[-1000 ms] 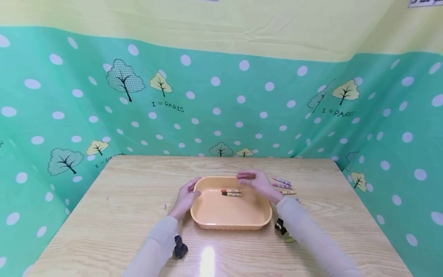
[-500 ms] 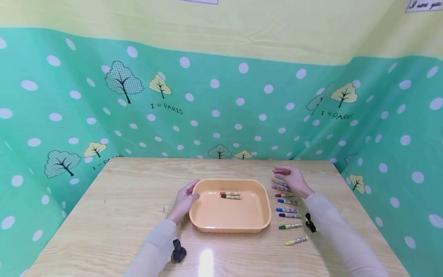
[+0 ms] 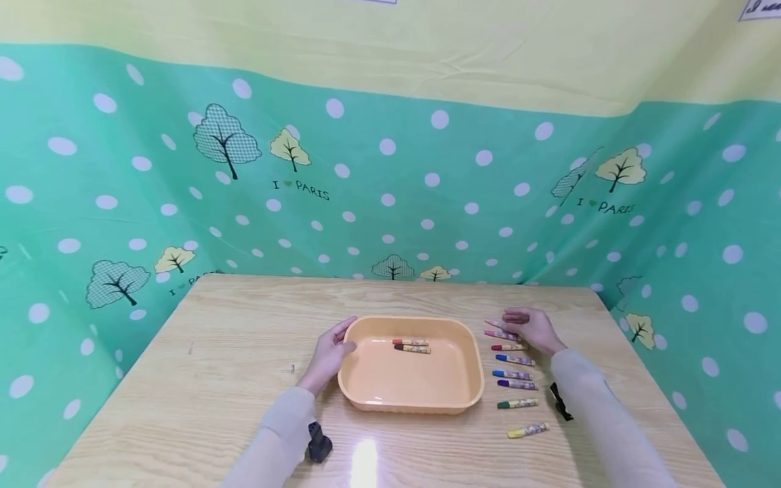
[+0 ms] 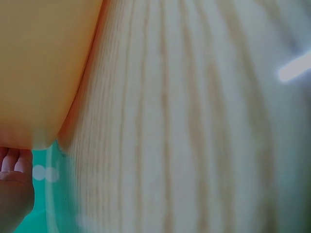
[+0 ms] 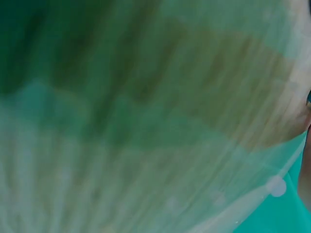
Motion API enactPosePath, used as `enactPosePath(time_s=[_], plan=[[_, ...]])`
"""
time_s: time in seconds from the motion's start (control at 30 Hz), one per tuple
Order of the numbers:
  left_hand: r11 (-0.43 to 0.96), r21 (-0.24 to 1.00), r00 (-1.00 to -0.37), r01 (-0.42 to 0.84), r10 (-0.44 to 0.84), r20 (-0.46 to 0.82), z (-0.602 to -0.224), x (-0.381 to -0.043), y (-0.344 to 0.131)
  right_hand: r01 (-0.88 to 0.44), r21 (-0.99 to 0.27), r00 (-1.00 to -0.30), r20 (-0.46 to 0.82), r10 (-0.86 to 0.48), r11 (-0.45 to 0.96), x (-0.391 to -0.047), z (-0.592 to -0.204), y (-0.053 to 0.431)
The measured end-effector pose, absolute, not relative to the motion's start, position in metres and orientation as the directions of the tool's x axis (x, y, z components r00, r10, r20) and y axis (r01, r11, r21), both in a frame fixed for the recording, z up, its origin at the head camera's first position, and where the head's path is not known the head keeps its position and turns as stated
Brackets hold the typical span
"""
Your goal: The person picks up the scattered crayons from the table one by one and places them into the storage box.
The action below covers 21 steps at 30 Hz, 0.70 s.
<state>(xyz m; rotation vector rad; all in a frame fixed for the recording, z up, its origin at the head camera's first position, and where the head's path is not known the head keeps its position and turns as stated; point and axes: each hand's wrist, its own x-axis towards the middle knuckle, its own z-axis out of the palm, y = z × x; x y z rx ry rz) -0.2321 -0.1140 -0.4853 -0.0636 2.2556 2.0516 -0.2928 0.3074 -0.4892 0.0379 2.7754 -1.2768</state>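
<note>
My left hand [image 3: 326, 356] holds the left rim of a shallow peach tray [image 3: 410, 403], its thumb over the edge. Inside the tray lie an orange crayon [image 3: 410, 342] and a black crayon [image 3: 413, 350], side by side. My right hand [image 3: 537, 331] is beyond the tray's right side, fingertips at the right end of the farthest pale pink crayon [image 3: 493, 323]; its fingers hide that end, and I cannot tell whether they pinch it. Right beside it is another pink crayon [image 3: 500, 335]. In the left wrist view, fingers [image 4: 14, 160] show below the tray's wall [image 4: 43, 68].
Nearer me on the right runs a column of crayons: red [image 3: 506, 348], two blue ones, purple [image 3: 517, 385], green [image 3: 517, 404] and yellow [image 3: 528, 430]. The wooden table [image 3: 244, 407] is backed by a green dotted cloth [image 3: 342, 230].
My right hand has gone from over the tray's far right to the crayons on the right, its fingers now lower at the far end of the column. The left hand keeps its hold on the tray.
</note>
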Motion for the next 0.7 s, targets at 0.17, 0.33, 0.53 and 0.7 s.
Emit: enactPosePath(time_s=[0.17,0.33,0.53,0.7], plan=[[0.098,0.991,-0.995,-0.096,0.016,-0.098,-0.4843,-0.2325,-0.1136,0.032,-0.758,-0.997,-0.074,-0.037,0.651,-0.2946,-0.4912,0.3090],[0.091,0.991,-0.995,-0.100,0.020,-0.102,-0.4853,-0.2329,-0.1134,0.007,-0.730,-0.999,-0.037,-0.029,0.683,-0.2937,-0.4937,0.3076],[0.093,0.989,-0.993,-0.117,0.014,-0.119,-0.4839,-0.2317,-0.1128,-0.006,-0.699,-1.000,-0.015,-0.023,0.715,-0.2934,-0.4933,0.3065],[0.099,0.987,-0.992,-0.125,0.007,-0.126,-0.4853,-0.2333,-0.1133,-0.008,-0.705,-0.999,-0.019,-0.030,0.709,-0.2943,-0.4920,0.3076]])
